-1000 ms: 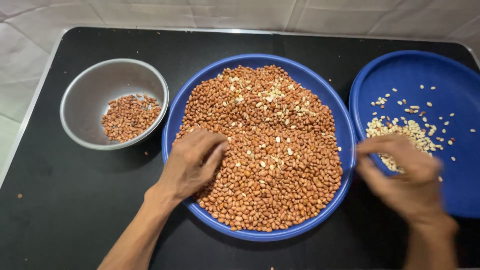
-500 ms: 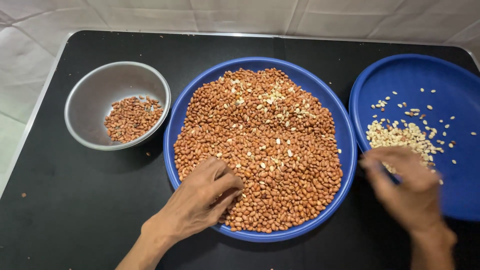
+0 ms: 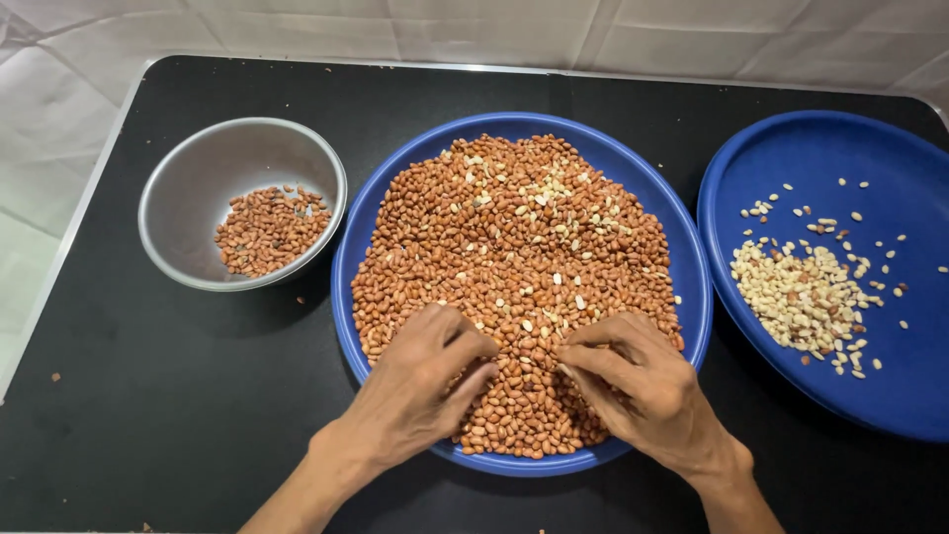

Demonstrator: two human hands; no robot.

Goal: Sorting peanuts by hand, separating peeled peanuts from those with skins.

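A large blue plate (image 3: pixel 692 257) in the middle of the black table holds a heap of red-skinned peanuts (image 3: pixel 504 237) mixed with a few pale skinless ones. My left hand (image 3: pixel 420 386) rests on the near part of the heap, fingers curled and pinching among the peanuts. My right hand (image 3: pixel 643 386) lies beside it on the same heap, fingertips pointing left and picking at the nuts. The two hands nearly touch. What each pinches is hidden by the fingers.
A metal bowl (image 3: pixel 188 168) at the left holds a small pile of red peanuts (image 3: pixel 269 229). A second blue plate (image 3: pixel 850 138) at the right carries pale skinless peanuts (image 3: pixel 803 297). White tiles surround the black tabletop (image 3: pixel 148 415).
My right hand has moved left from the right-hand plate onto the middle heap. My left hand has slid toward the near edge of the heap and curled its fingers.
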